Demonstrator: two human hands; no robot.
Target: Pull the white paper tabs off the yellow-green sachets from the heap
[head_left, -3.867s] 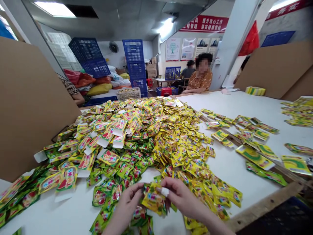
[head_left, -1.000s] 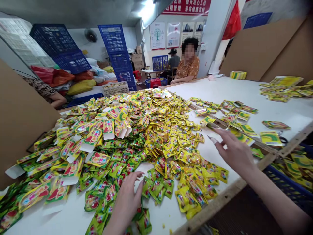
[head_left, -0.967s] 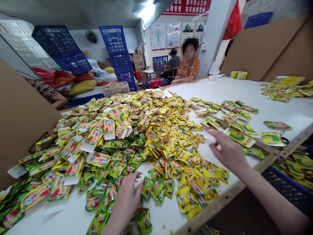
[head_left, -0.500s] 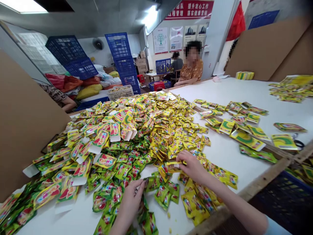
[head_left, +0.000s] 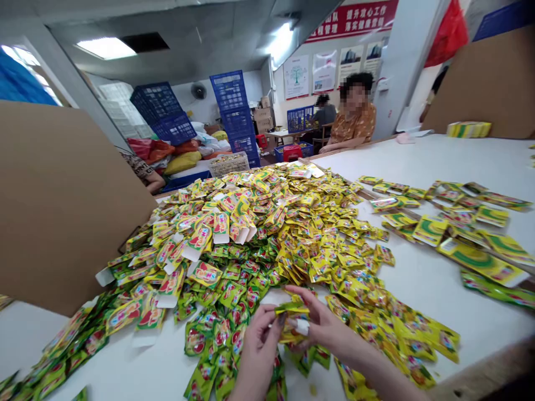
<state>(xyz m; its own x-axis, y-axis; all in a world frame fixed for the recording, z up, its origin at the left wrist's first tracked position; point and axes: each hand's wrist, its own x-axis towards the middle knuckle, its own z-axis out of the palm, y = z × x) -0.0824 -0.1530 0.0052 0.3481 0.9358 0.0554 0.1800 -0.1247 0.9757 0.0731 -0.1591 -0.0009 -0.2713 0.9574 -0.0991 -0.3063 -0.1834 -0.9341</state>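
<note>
A big heap of small yellow and green packets covers the white table. At the near edge my left hand and my right hand meet over the heap's front. Both pinch a small bunch of yellow packets between thumbs and fingers, held just above the table. White tape wraps one finger of my right hand. Green packets lie under and around my left wrist, yellow ones under my right forearm.
A brown cardboard sheet stands at the left. Larger flat packets are scattered along a wooden strip at the right. A person in an orange top sits at the far end. Blue crates stack behind.
My right hand came back from the right side of the table, picked up yellow packets from the heap and brought them to my left hand, which now grips them too.
</note>
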